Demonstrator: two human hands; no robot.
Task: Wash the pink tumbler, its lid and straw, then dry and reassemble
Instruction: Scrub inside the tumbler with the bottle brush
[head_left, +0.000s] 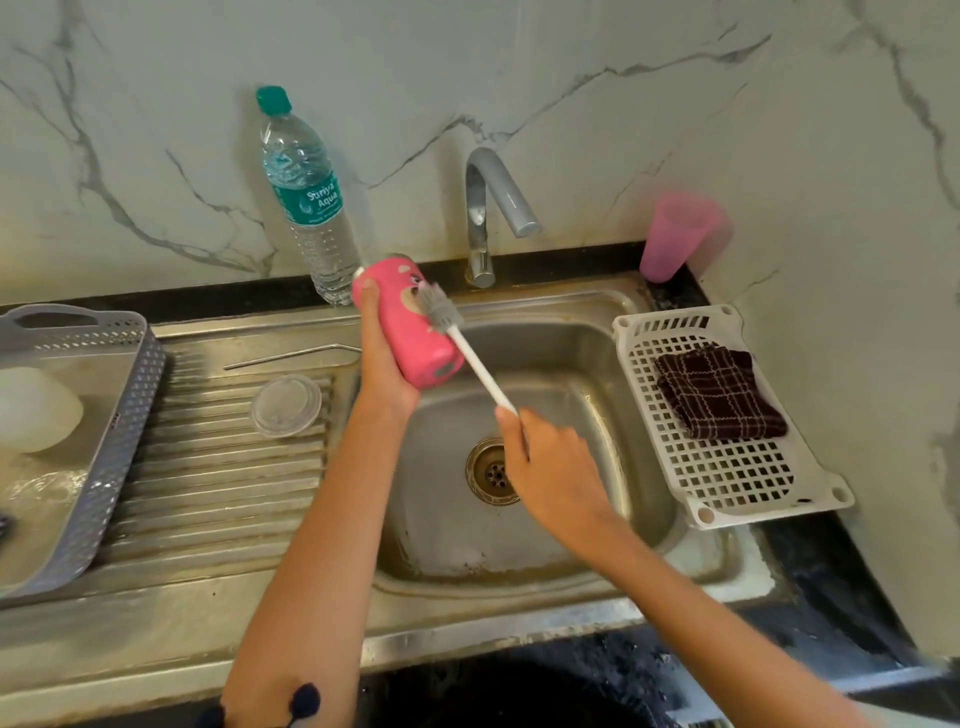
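My left hand (382, 353) grips the pink tumbler (408, 325), which is tilted over the left rim of the sink basin (613, 364). My right hand (550, 467) holds the white handle of a bottle brush (470, 353); its grey bristles touch the tumbler's outer side near the upper end. The clear round lid (286, 405) lies on the ribbed drainboard (218, 478). The thin metal straw (291, 356) lies on the drainboard behind the lid.
A tap (485, 208) stands behind the basin, with no water visible. A water bottle (306, 197) stands by the wall. A pink cup (675, 236) sits at back right. A white basket (727, 415) holds a dark checked cloth (719, 392). A grey tray (78, 431) is at left.
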